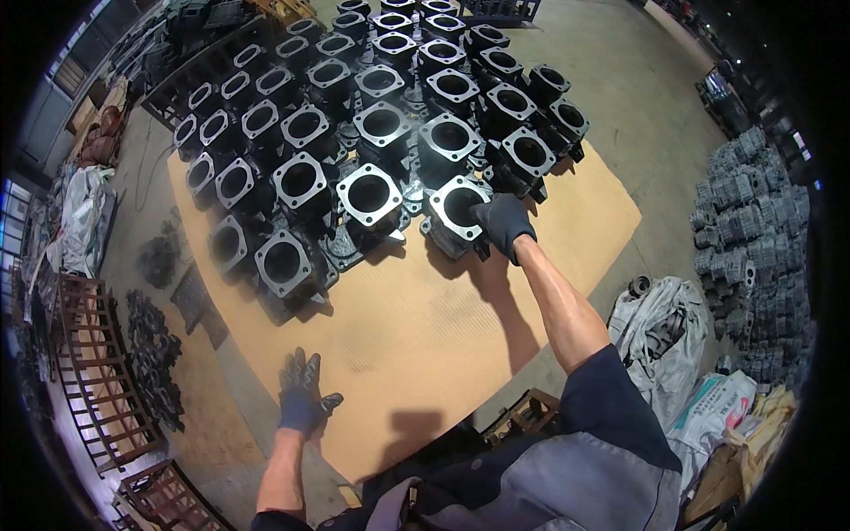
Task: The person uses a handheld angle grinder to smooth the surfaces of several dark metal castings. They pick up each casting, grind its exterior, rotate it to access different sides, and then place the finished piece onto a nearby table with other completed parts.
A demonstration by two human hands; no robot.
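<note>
My right hand (506, 227), in a dark glove, is closed on the right rim of a black metal casting (448, 234) with a bright square flange and a round bore. The fingertips are partly hidden at the bore's edge. This casting stands upright at the near edge of the group on a brown sheet (381, 354). My left hand (303, 389), in a dark glove worn pale on the fingers, is open over the sheet's lower left, fingers spread and holding nothing. Nearest beyond it stands another flanged casting (283, 288).
Rows of similar castings (305, 128) fill the far part of the sheet. Grey finned parts (753, 230) are stacked on the floor at right, near white sacks (655, 345). A brown metal rack (102, 372) and loose dark parts (152, 358) lie at left.
</note>
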